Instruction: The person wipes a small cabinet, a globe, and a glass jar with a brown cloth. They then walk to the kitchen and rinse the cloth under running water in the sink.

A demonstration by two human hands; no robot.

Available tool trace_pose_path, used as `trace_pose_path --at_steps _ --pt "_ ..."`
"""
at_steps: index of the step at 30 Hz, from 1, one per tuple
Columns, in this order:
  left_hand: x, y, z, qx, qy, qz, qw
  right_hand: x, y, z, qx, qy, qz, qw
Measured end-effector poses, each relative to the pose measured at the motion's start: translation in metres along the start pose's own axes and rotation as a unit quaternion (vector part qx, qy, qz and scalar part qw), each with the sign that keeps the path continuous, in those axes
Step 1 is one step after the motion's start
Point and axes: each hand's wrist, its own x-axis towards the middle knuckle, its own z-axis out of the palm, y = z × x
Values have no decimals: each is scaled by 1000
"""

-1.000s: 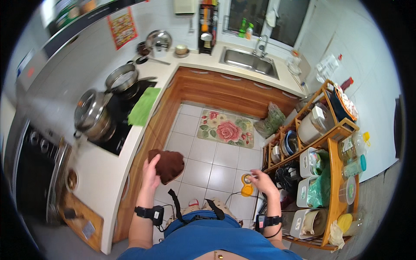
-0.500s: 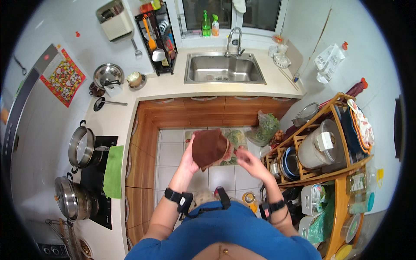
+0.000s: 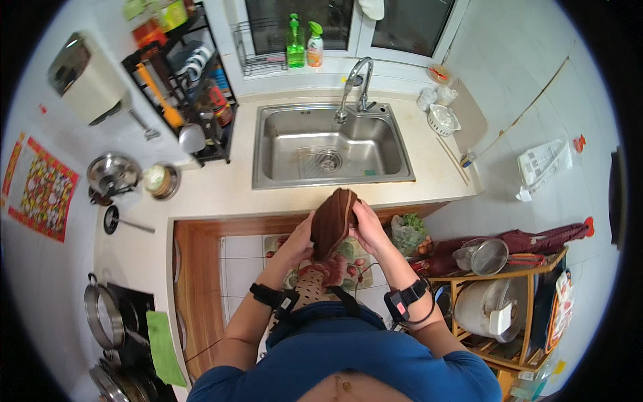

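Observation:
A folded brown cloth [image 3: 332,221] with a lighter stitched edge is between my two hands, just short of the counter's front edge. My left hand [image 3: 301,240] grips its left side, the fingers mostly behind the fabric. On the opposite side my right hand [image 3: 368,226] is closed along the edge. Beyond the cloth, set into the counter, lies the steel sink [image 3: 260,151], with a drain strainer [image 3: 329,160] in its basin. The curved faucet [image 3: 362,67] stands at its far rim.
To the left are a black utensil rack [image 3: 231,110], a steel pot [image 3: 102,315] and a green cloth [image 3: 163,348] at the stove. A wooden shelf [image 3: 529,315] with a large container stands at right. A bag of greens [image 3: 407,234] sits on the floor.
I have moved forward to the sink, and the view has shifted with me. My right hand, apart from the brown cloth before, now holds it together with my left.

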Motion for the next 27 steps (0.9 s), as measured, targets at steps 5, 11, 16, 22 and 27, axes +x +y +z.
trace_pose_path --at_steps 5,11,16,22,27 --pt "110 71 6 153 9 171 973 101 -53 -17 99 17 -15 995" --pt "201 117 31 141 -48 74 986 240 -67 -62 -41 -33 17 998" --pt "285 109 11 -205 80 -128 967 361 -53 -124 -197 -51 -32 978" --pt "359 75 -4 -369 165 -119 907 455 -94 -202 -42 184 56 980" --pt "418 54 -20 -435 132 -88 886 517 -137 -218 -18 175 -28 984"
